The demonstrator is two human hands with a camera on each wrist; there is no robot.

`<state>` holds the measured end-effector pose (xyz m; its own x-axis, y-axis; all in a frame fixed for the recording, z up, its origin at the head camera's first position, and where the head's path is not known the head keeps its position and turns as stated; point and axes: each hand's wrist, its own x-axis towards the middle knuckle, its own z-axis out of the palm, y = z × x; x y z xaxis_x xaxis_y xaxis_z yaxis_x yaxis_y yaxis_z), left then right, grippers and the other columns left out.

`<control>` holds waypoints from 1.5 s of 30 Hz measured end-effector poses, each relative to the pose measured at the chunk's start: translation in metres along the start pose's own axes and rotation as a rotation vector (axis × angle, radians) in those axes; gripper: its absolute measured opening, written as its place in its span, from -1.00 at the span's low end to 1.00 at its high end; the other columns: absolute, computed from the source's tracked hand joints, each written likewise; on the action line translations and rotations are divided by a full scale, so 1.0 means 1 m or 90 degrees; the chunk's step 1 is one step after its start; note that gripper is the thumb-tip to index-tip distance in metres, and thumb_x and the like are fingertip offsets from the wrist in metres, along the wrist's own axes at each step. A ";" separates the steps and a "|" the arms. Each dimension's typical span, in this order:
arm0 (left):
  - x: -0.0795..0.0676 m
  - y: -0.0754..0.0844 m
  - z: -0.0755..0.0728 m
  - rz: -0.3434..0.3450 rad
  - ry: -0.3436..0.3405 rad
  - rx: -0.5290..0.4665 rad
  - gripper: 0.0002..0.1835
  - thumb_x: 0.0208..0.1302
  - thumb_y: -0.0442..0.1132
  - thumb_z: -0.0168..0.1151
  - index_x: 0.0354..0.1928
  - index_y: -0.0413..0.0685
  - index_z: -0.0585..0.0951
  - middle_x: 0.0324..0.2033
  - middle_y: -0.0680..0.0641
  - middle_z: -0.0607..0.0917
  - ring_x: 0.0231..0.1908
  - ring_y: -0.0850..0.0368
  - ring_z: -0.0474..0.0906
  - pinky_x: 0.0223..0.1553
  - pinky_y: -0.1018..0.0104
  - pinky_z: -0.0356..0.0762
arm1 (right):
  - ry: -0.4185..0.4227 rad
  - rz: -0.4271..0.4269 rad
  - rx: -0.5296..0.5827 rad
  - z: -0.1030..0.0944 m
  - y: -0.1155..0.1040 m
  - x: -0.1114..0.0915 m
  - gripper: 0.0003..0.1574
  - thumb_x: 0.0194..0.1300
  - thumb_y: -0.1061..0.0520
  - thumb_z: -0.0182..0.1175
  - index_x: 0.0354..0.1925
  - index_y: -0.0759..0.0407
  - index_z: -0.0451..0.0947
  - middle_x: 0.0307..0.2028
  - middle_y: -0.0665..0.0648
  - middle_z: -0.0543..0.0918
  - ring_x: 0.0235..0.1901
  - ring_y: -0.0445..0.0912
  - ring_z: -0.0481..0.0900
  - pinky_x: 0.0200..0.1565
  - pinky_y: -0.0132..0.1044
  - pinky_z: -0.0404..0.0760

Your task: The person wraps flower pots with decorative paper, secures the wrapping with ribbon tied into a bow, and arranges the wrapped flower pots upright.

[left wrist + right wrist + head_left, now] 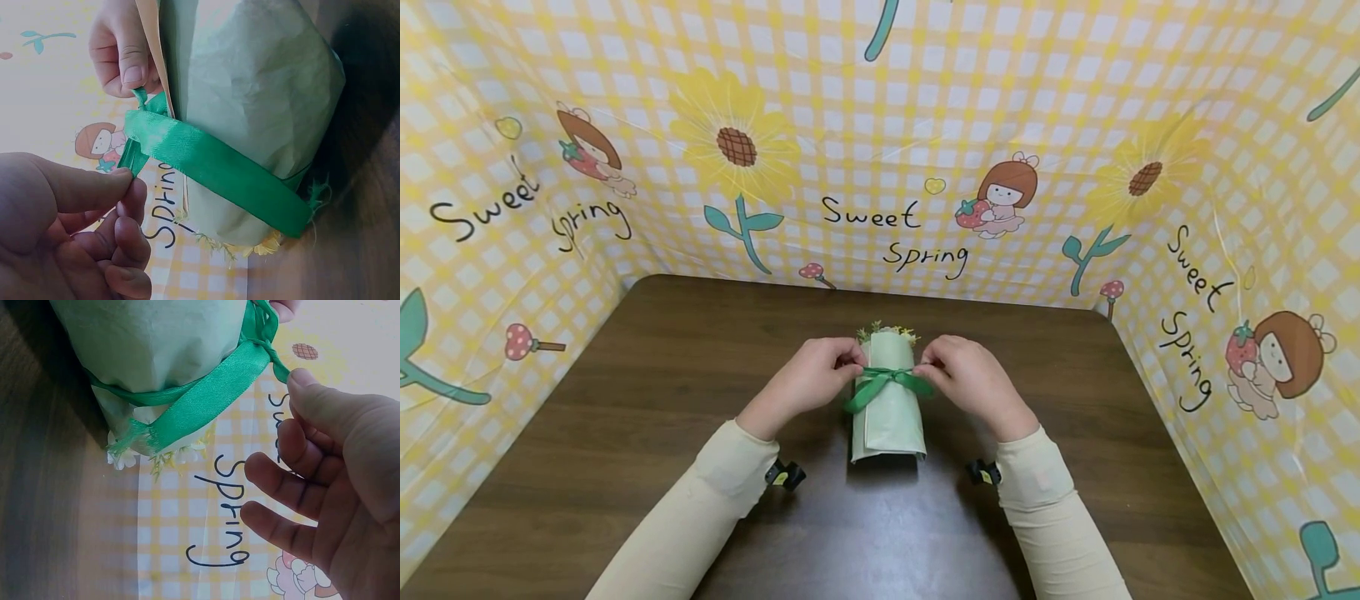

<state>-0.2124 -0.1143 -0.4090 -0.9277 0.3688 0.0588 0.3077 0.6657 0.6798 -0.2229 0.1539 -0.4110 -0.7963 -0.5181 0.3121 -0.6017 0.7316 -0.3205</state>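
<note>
A small bouquet wrapped in pale green paper [893,421] lies on the table, its yellow and white flowers [907,335] poking out at the far end. Round its middle runs a green satin ribbon [891,377], tied in a bow on top. On the bouquet's left side, my left hand [814,379] pinches a loop of the ribbon between thumb and index finger. From the right, my right hand [972,379] pinches the opposite loop with thumb and index finger, the other fingers [287,487] loosely bent. One frayed ribbon tail [300,215] hangs down beside the paper.
Dark brown wood table [700,333] lies under the bouquet. Yellow checked cloth [880,125] printed with flowers and cartoon figures walls the back and both sides. Small black devices [786,475] sit at both wrists.
</note>
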 end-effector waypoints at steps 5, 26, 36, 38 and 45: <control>0.000 -0.002 -0.001 -0.001 -0.006 0.000 -0.91 0.47 -0.25 0.24 -0.25 0.07 0.67 -0.36 -0.01 0.68 -0.39 0.13 0.49 -0.33 0.24 0.49 | -0.006 0.000 0.007 -0.001 0.001 0.000 -0.78 0.36 -0.08 0.37 -0.36 -0.05 0.60 -0.40 -0.12 0.57 -0.44 -0.21 0.46 -0.34 -0.30 0.50; -0.001 -0.004 -0.008 -0.008 -0.027 0.010 -0.91 0.47 -0.28 0.23 -0.19 0.01 0.69 -0.34 -0.01 0.69 -0.36 0.12 0.49 -0.28 0.22 0.49 | -0.020 0.003 0.010 -0.002 0.005 -0.002 -0.78 0.38 -0.07 0.36 -0.37 -0.06 0.58 -0.42 -0.13 0.56 -0.45 -0.20 0.44 -0.35 -0.28 0.48; -0.001 -0.007 -0.010 -0.016 -0.045 0.006 -0.92 0.47 -0.28 0.23 -0.21 0.01 0.69 -0.35 -0.03 0.68 -0.37 0.11 0.49 -0.29 0.22 0.48 | -0.028 0.010 0.019 -0.002 0.005 -0.004 -0.80 0.38 -0.05 0.36 -0.37 -0.08 0.59 -0.41 -0.13 0.56 -0.44 -0.20 0.46 -0.33 -0.27 0.49; -0.001 -0.008 -0.011 -0.017 -0.048 0.005 -0.91 0.47 -0.29 0.22 -0.21 0.01 0.69 -0.34 -0.03 0.69 -0.36 0.12 0.49 -0.28 0.22 0.48 | -0.029 0.008 0.020 -0.003 0.005 -0.004 -0.81 0.38 -0.05 0.36 -0.36 -0.08 0.60 -0.41 -0.13 0.57 -0.43 -0.20 0.46 -0.32 -0.27 0.50; 0.000 -0.011 -0.011 -0.020 -0.052 -0.002 -0.90 0.47 -0.30 0.22 -0.23 0.01 0.69 -0.37 0.02 0.68 -0.35 0.11 0.51 -0.26 0.21 0.49 | -0.029 0.003 0.027 -0.001 0.009 -0.004 -0.86 0.38 -0.02 0.37 -0.35 -0.12 0.64 -0.41 -0.17 0.59 -0.42 -0.22 0.48 -0.31 -0.27 0.52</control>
<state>-0.2178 -0.1287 -0.4079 -0.9167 0.3990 -0.0219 0.2781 0.6762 0.6823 -0.2245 0.1631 -0.4142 -0.8009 -0.5345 0.2702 -0.5989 0.7156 -0.3595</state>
